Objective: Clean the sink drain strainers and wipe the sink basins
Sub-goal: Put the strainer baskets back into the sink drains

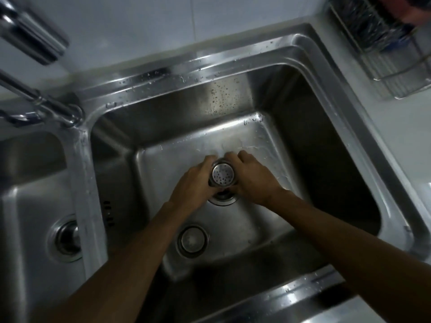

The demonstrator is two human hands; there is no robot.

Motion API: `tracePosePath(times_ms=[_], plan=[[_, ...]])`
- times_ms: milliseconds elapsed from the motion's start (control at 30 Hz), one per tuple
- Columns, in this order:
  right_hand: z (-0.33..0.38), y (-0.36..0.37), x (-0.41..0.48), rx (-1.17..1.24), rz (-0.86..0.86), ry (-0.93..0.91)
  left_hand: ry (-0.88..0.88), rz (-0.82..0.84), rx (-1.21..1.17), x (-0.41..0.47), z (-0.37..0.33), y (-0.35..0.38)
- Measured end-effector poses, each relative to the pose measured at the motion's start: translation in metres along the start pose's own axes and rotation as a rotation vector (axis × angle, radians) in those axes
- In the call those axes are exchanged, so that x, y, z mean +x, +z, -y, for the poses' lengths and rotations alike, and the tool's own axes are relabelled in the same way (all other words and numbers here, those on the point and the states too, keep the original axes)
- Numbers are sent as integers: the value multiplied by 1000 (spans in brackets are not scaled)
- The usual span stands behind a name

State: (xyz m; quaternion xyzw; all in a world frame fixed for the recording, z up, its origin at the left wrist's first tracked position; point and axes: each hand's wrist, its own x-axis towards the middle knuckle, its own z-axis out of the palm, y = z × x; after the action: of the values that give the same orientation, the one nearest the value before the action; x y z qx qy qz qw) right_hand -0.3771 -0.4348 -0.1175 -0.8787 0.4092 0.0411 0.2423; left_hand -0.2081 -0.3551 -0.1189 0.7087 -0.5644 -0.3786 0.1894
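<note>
Strainer up in the air, perforated base facing us, right over the open drain of the right basin; left hand and right hand clamp its sides (flat stopper lies nearer)

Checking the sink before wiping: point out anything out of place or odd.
The strainer basket is out of its drain opening, held bottom-up between the left hand and right hand. A round metal piece lies loose on the basin floor. No damage shows.
</note>
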Motion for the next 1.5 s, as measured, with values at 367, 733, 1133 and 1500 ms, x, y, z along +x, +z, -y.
tracePosePath(times_ms=[367,733,1133,1500], plan=[[-7,27,3,-221,116,-7,-181,-26,366,-2,6,35],[41,16,-43,-374,287,-443,-333,92,443,-117,12,-4],[86,26,-59,-413,283,-456,-342,51,591,-141,7,8],[170,-111,-70,-565,-15,-359,-18,-397,361,-173,-21,-98]])
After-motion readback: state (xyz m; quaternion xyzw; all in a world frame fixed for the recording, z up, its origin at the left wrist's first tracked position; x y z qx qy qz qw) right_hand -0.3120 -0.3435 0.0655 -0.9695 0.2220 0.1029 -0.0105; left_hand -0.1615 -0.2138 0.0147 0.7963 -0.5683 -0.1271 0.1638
